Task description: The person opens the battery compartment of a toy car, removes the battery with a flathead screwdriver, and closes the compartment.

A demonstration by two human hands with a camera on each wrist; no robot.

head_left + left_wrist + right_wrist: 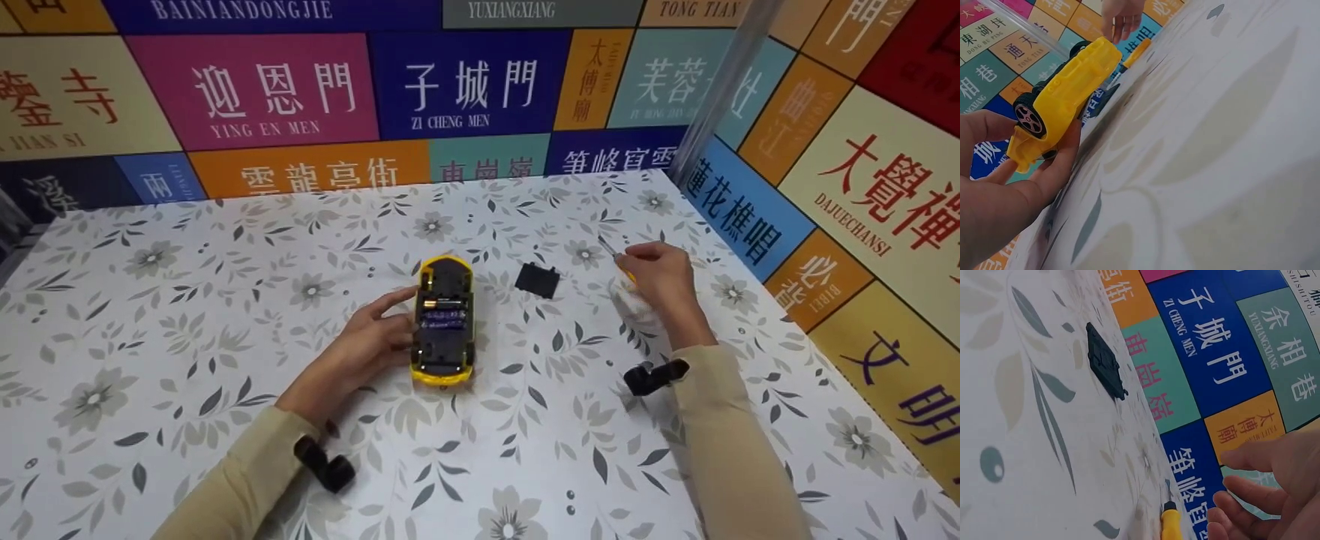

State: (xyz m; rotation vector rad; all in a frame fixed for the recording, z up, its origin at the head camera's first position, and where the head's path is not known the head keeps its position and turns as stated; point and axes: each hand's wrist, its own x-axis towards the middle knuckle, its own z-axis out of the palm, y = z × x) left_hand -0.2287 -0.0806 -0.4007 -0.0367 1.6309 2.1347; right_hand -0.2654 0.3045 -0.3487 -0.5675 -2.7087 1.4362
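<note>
A yellow toy car point(444, 352) lies wheels-up, its battery compartment uncovered and batteries point(442, 316) showing inside. My left hand point(367, 341) holds the car from its left side; in the left wrist view, thumb and fingers curl round one end of the yellow body point(1072, 90). To the right of the car is a black battery cover point(538, 280), flat on the table. A screwdriver with a yellow handle point(1171, 524) rests on the table beyond it. Just above that handle hovers my right hand point(1258, 489), fingers loosely bent, apart from it and holding nothing.
The table has a white cloth point(225, 315) with a grey flower pattern. Behind it and along its right side stand walls of coloured panels point(465, 82) with lettering. Each sleeve carries a black wrist camera point(326, 465).
</note>
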